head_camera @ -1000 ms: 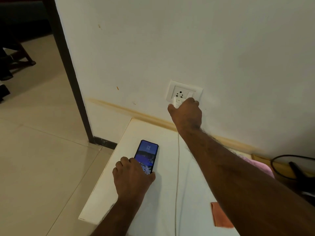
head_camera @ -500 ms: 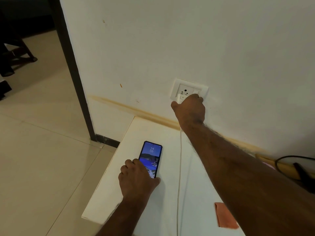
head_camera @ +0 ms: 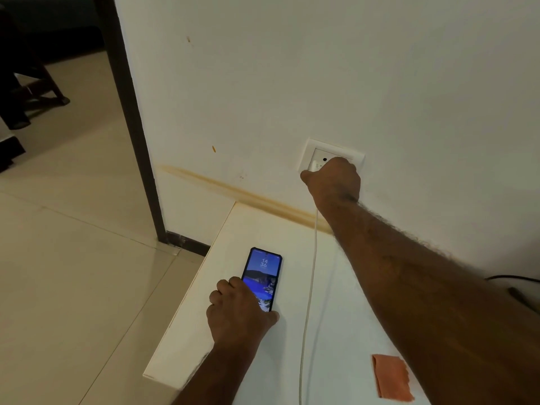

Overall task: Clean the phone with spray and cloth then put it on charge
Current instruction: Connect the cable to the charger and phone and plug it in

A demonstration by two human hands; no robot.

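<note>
The left hand (head_camera: 238, 312) grips the near end of the lit phone (head_camera: 263, 276), flat on the white desk (head_camera: 344, 331). A white cable (head_camera: 309, 287) runs between the hands. The right hand (head_camera: 333, 178) curls around the charger plug (head_camera: 315, 165) at the wall socket (head_camera: 306, 150). An orange cloth (head_camera: 391, 377) lies under the right forearm.

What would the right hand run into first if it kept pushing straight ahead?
Most likely the wall socket. The right hand is curled round a white charger plug right at the socket's face, so the plug should meet it first, though the remaining gap is hard to judge.
</note>
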